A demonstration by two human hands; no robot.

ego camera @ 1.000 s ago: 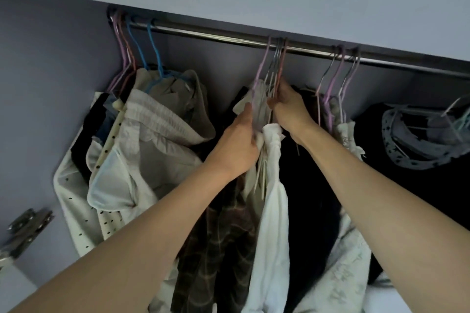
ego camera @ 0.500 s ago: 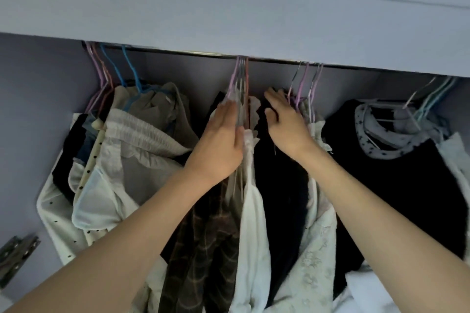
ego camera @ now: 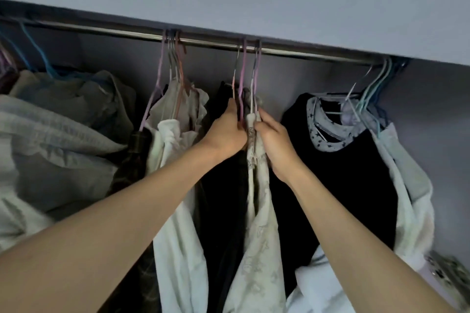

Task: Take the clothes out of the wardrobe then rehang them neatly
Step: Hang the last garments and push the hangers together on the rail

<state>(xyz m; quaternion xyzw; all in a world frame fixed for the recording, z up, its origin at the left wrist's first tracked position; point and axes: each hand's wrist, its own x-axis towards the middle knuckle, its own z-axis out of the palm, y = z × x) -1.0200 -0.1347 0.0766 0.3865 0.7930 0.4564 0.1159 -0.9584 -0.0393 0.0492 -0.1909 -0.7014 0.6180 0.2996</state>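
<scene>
Both hands up at the rail, working the middle group of hangers. Left hand: fingers curled around the hanger necks just above a black garment. Right hand: fingers clamped on the bunched collar of a pale patterned garment, hanging between the black one and a black top with star-print collar. The two hands nearly touch. White garment hangs left of them; grey clothes bunched far left. All the clothes are on the rail inside the wardrobe.
</scene>
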